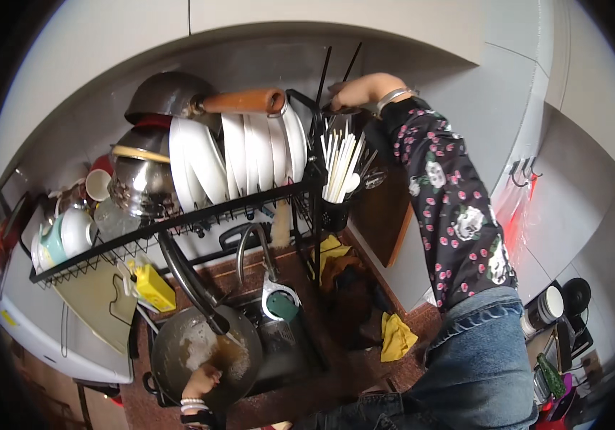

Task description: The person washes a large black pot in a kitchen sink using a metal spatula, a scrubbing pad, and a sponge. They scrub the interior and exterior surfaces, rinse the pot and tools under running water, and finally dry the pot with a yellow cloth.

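Observation:
My left hand (203, 380) is over the near part of a dark wok (170, 357), its fingers curled. Whether they hold anything is unclear. Brownish, foamy liquid (216, 349) lies in the wok, and the end of a dark curved tube (186, 282) hangs above it. My right hand (366, 92) reaches up to the back, beyond the right end of the black dish rack (243, 201). Two thin dark sticks (324, 75) rise beside its fingers, and a dark surface lies just under them. Its grip is hidden. Below it, a black holder (334, 216) carries pale chopsticks (342, 166).
White plates (256, 150), a pan with a wooden handle (243, 101), a steel pot (143, 183) and bowls (75, 236) fill the rack. A metal tap (256, 231), a yellow bottle (155, 287), yellow cloths (397, 337) and a brown board (385, 215) are around the sink.

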`<action>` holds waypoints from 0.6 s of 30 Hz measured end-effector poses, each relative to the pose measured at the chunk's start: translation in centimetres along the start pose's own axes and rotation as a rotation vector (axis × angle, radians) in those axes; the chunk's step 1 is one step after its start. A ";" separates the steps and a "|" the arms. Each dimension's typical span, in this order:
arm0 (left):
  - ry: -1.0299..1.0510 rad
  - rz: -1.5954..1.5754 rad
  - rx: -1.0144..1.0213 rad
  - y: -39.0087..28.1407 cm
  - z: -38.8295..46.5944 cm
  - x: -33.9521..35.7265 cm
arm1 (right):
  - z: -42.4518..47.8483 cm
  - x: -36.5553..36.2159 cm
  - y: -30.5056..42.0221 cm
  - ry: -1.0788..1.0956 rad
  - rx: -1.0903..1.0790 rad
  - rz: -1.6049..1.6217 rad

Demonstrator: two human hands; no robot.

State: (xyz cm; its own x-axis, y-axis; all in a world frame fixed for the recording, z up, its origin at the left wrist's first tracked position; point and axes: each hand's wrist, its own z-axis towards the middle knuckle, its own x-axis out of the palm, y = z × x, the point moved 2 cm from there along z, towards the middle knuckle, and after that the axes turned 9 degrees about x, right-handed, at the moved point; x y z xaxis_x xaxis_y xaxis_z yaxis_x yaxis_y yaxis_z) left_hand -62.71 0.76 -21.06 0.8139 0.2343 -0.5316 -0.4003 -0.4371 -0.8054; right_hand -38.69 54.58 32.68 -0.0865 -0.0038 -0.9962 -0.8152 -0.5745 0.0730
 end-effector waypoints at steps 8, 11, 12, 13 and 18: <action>-0.126 0.096 0.151 -1.1 4.4 1.3 | -10.7 3.5 -0.8 -0.621 -0.385 0.733; -0.067 0.053 0.200 -1.4 5.5 1.5 | -16.7 9.6 2.4 -0.253 -0.331 1.489; -0.084 -0.042 0.240 -3.4 6.1 1.6 | -18.2 12.0 2.6 -0.124 -0.322 1.572; -0.102 -0.093 0.311 -4.7 7.4 1.7 | -19.3 14.3 2.9 0.011 -0.314 1.658; -0.205 0.150 0.465 -5.2 10.8 0.0 | -24.7 20.4 8.2 0.015 -0.320 2.012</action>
State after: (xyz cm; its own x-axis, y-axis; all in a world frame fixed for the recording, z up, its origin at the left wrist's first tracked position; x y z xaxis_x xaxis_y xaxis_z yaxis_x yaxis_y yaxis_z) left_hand -65.14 12.44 -19.71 0.6528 0.3843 -0.6529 -0.6885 -0.0587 -0.7229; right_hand -33.03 29.59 11.85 -0.5494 -0.6939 0.4655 0.5172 0.1552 0.8417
